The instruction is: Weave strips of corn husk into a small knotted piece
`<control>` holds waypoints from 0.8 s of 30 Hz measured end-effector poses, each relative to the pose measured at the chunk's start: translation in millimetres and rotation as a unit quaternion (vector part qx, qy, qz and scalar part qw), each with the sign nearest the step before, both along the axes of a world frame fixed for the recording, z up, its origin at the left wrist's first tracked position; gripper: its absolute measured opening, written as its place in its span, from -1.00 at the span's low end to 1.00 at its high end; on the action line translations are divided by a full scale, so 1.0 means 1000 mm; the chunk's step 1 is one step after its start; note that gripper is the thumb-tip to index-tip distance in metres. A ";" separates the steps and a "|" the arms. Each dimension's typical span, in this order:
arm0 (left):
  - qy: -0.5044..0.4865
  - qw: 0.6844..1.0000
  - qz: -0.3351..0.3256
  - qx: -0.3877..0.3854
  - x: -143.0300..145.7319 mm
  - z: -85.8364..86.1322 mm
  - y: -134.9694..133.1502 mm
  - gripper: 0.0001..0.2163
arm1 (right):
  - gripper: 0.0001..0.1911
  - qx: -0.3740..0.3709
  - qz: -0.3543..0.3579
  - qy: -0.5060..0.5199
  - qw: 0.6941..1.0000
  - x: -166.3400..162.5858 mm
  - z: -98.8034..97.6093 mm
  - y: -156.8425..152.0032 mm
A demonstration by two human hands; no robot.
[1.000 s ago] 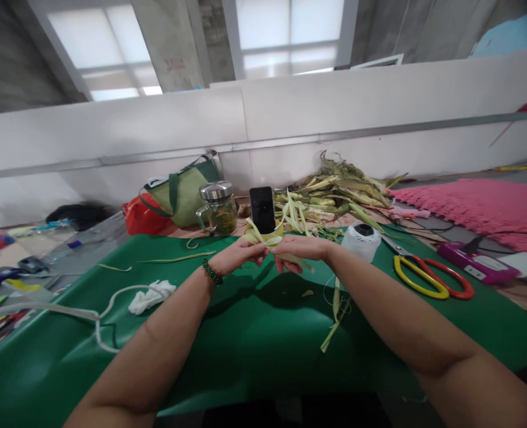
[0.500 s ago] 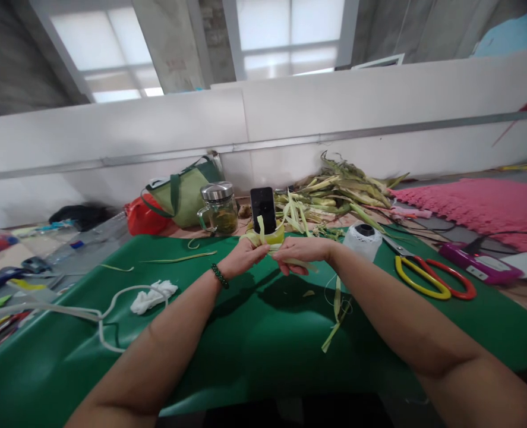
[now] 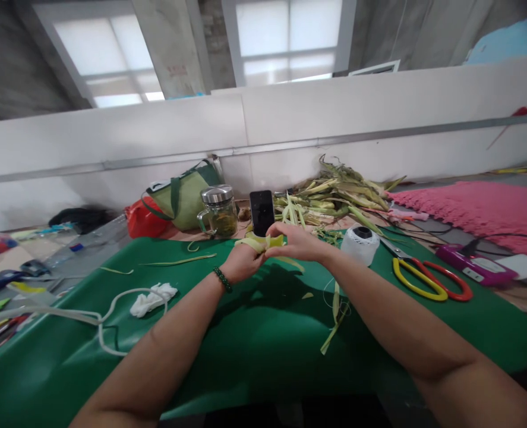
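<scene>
In front of a propped-up phone (image 3: 262,209), both hands meet over a small bundle of pale green husk strips (image 3: 255,242). My left hand (image 3: 242,263), with a dark green bead bracelet at the wrist, is closed around the bundle. My right hand (image 3: 295,242) has its thumb and fingers pinched at the bundle's right side, partly hiding it. One strip end (image 3: 292,263) sticks out below the right hand. Just behind the hands lies something yellow-green (image 3: 275,240), largely covered.
White thread spool (image 3: 360,245) and large scissors (image 3: 419,276) lie to the right. Behind are a husk pile (image 3: 346,184), a lidded glass mug (image 3: 221,214) and a green bag (image 3: 185,202). A white cord (image 3: 105,315) and crumpled tissue (image 3: 153,299) lie left on the green mat (image 3: 263,356).
My right hand has turned and lifted slightly, its fingers now over the top of the bundle. The strip end that stood upright now lies lower across my left hand.
</scene>
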State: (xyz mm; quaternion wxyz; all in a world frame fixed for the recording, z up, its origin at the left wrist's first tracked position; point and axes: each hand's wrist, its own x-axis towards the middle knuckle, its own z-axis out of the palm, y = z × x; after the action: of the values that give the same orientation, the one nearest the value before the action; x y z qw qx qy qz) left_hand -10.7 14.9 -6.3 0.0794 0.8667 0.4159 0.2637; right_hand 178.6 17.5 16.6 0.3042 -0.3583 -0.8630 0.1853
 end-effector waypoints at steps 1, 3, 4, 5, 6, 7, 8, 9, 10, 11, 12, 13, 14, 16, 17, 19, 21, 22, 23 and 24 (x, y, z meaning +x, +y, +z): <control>0.000 1.000 0.000 -0.009 0.002 -0.001 -0.001 -0.74 | -0.57 0.001 0.019 -0.007 1.000 -0.004 -0.003 -0.002; -0.015 0.999 -0.002 -0.032 0.005 -0.003 -0.003 -0.79 | -0.66 -0.016 0.009 -0.018 1.000 -0.013 -0.009 -0.005; -0.027 0.999 -0.006 -0.047 0.006 -0.004 -0.004 -0.79 | -0.69 -0.020 -0.011 -0.013 1.000 -0.016 -0.012 -0.006; -0.039 0.997 -0.013 -0.067 0.007 -0.003 -0.004 -0.79 | -0.69 -0.017 -0.027 -0.007 0.999 -0.018 -0.014 -0.005; -0.053 0.994 -0.025 -0.091 0.008 -0.003 -0.005 -0.78 | -0.67 -0.010 -0.043 -0.001 0.999 -0.019 -0.016 -0.004; -0.067 0.990 -0.039 -0.116 0.009 -0.002 -0.005 -0.77 | -0.64 0.001 -0.054 0.001 0.999 -0.020 -0.016 -0.003; -0.081 0.985 -0.054 -0.141 0.009 -0.002 -0.005 -0.76 | -0.61 0.012 -0.062 0.000 0.998 -0.019 -0.016 -0.001; -0.094 0.980 -0.069 -0.161 0.009 -0.001 -0.005 -0.76 | -0.59 0.019 -0.065 -0.005 0.998 -0.019 -0.015 0.000; -0.106 0.975 -0.082 -0.176 0.009 0.000 -0.005 -0.77 | -0.57 0.021 -0.066 -0.011 0.998 -0.018 -0.014 0.001; -0.118 0.971 -0.093 -0.184 0.009 0.000 -0.004 -0.78 | -0.56 0.019 -0.067 -0.016 0.997 -0.017 -0.013 0.002; -0.129 0.968 -0.101 -0.189 0.008 0.000 -0.004 -0.79 | -0.55 0.015 -0.069 -0.019 0.997 -0.016 -0.012 0.003; -0.138 0.966 -0.104 -0.191 0.008 0.000 -0.003 -0.80 | -0.55 0.011 -0.071 -0.020 0.997 -0.016 -0.012 0.003; -0.143 0.965 -0.104 -0.192 0.007 0.000 -0.003 -0.79 | -0.56 0.009 -0.075 -0.022 0.997 -0.016 -0.011 0.003; -0.141 0.966 -0.098 -0.191 0.007 0.000 -0.002 -0.74 | -0.59 0.014 -0.078 -0.027 0.996 -0.016 -0.012 0.003; -0.136 0.967 -0.097 -0.192 0.007 0.000 -0.002 -0.72 | -0.61 0.019 -0.077 -0.032 0.996 -0.016 -0.012 0.003; -0.134 0.963 -0.109 -0.205 0.007 0.001 -0.002 -0.68 | -0.64 0.036 -0.070 -0.051 0.996 -0.015 -0.012 0.003; -0.154 0.949 -0.124 -0.244 0.007 0.003 -0.003 -0.70 | -0.66 0.056 -0.065 -0.066 0.994 -0.013 -0.010 0.001; -0.169 0.940 -0.126 -0.267 0.007 0.005 -0.004 -0.72 | -0.66 0.065 -0.061 -0.071 0.993 -0.012 -0.009 0.000; -0.184 0.932 -0.124 -0.287 0.006 0.006 -0.005 -0.76 | -0.66 0.074 -0.058 -0.074 0.993 -0.011 -0.008 0.000; -0.196 0.926 -0.119 -0.300 0.006 0.008 -0.006 -0.80 | -0.66 0.082 -0.055 -0.076 0.992 -0.010 -0.007 -0.001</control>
State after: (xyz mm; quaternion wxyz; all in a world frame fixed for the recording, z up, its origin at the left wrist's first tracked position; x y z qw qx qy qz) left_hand -4.8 9.2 1.4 0.4469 0.7763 0.3454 0.2800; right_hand 168.5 16.4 9.2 0.2759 -0.3923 -0.8748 0.0688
